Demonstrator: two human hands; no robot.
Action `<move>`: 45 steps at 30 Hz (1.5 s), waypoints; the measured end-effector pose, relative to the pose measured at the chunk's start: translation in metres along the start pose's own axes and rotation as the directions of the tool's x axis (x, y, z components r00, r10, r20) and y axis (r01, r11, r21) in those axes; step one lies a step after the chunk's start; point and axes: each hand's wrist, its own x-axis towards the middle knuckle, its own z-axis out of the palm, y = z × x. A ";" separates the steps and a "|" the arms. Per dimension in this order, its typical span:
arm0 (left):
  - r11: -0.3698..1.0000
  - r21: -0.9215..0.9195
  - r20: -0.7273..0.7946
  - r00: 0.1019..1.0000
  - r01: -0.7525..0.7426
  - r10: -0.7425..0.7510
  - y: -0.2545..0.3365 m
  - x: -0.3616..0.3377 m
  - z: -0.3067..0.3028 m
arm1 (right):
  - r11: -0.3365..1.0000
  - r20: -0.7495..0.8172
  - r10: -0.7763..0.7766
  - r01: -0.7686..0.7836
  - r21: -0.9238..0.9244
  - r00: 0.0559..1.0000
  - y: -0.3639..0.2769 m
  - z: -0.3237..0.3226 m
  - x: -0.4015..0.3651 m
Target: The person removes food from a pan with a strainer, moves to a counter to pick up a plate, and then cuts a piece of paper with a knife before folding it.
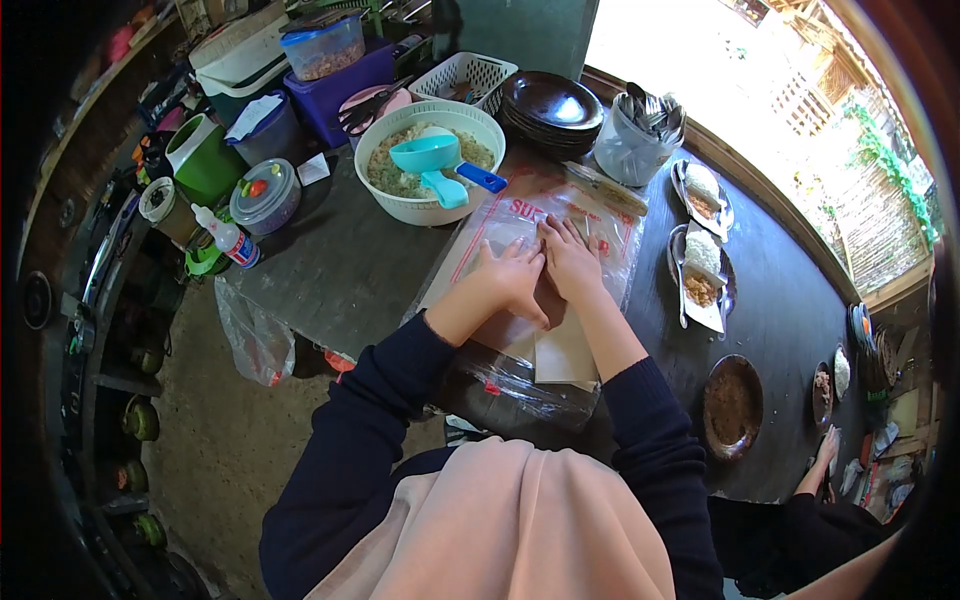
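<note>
My left hand lies on a see-through plastic bag with red print, its fingers spread. Close beside it, my right hand presses on the same bag with fingers stretched out flat. Sheets of brownish paper show under and between my hands, partly covered by the plastic. Just beyond the bag stands a white basin of rice-like food. A turquoise scoop and a blue-handled utensil rest in it.
Stacked dark plates and a tub of cutlery stand at the back. Plates of rice and a brown bowl are to the right. Another person's hand is at the lower right. A spray bottle stands left.
</note>
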 end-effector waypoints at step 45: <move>1.000 0.010 -0.006 1.000 -0.008 0.009 0.002 -0.002 0.003 | 0.992 0.036 0.118 -0.115 -0.060 0.992 0.008 0.001 -0.014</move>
